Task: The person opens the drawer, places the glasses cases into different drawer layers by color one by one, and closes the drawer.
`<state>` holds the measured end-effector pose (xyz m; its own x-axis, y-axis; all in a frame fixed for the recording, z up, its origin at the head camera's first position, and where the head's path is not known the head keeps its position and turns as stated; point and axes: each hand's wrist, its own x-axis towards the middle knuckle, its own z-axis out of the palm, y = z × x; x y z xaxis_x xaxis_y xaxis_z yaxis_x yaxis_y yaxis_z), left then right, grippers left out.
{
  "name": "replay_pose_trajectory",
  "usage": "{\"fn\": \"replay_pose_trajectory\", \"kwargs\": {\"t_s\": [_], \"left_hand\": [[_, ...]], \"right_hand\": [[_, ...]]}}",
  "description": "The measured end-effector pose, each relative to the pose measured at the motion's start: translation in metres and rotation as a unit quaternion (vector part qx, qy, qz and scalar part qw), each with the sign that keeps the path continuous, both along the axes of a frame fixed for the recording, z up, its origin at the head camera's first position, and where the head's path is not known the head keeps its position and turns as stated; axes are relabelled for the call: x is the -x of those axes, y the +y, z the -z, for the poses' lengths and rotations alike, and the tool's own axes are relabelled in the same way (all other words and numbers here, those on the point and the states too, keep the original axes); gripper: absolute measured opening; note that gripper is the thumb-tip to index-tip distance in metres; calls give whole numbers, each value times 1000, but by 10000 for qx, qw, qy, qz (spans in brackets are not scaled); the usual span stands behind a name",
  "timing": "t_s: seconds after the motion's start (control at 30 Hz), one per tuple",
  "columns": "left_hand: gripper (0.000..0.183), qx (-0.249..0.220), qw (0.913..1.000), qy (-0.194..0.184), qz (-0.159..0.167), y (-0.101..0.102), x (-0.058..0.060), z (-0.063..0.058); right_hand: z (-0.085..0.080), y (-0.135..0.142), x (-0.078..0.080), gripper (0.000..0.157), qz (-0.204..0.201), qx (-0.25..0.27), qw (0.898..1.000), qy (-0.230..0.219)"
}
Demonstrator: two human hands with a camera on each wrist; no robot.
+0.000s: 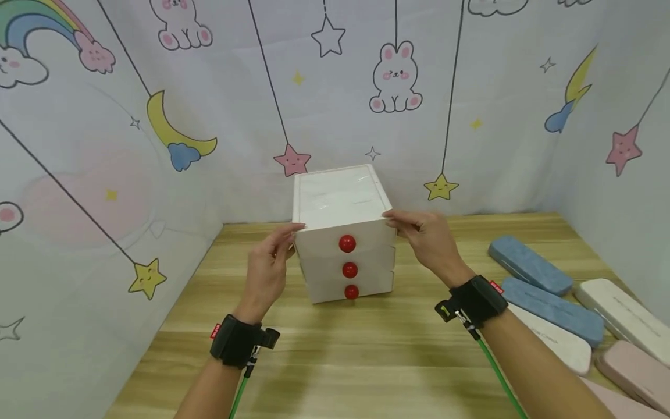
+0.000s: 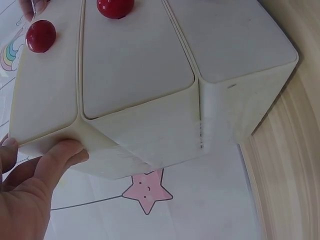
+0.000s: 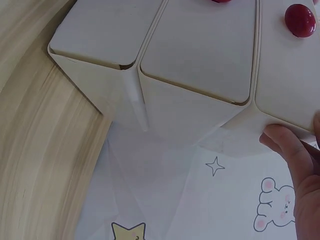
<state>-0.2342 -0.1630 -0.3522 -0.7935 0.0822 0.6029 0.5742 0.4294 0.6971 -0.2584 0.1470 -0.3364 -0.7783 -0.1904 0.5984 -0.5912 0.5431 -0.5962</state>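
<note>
A white box of three stacked drawers [image 1: 342, 198], each with a red round knob [image 1: 347, 243] on its front, stands on the wooden table. My left hand [image 1: 267, 273] grips the top drawer's front left corner, fingertips against its side in the left wrist view. Opposite it, my right hand [image 1: 431, 241] holds the front right corner of the same tier, with fingers [image 3: 286, 142] bent along the side wall. The tiers sit slightly out of line with each other. All the drawer fronts are closed or nearly flush, with a thin gap along some edges in the right wrist view.
Several oblong cases lie at the right of the table: blue cases [image 1: 530, 265], white ones [image 1: 623, 308] and pink ones [image 1: 635, 372]. A white cloth backdrop [image 1: 335, 105] with cartoon drawings stands behind and on both sides. Green cords [image 1: 497, 372] run from the wristbands.
</note>
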Motion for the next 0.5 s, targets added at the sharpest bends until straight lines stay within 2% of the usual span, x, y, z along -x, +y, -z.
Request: {"fn": "replay_pose_trajectory", "kwargs": {"t_s": [0.5], "left_hand": [[28,223,9988,217,374,40,0,0]], "right_hand": [[2,43,-27,25,382,62,9991,-161]]}}
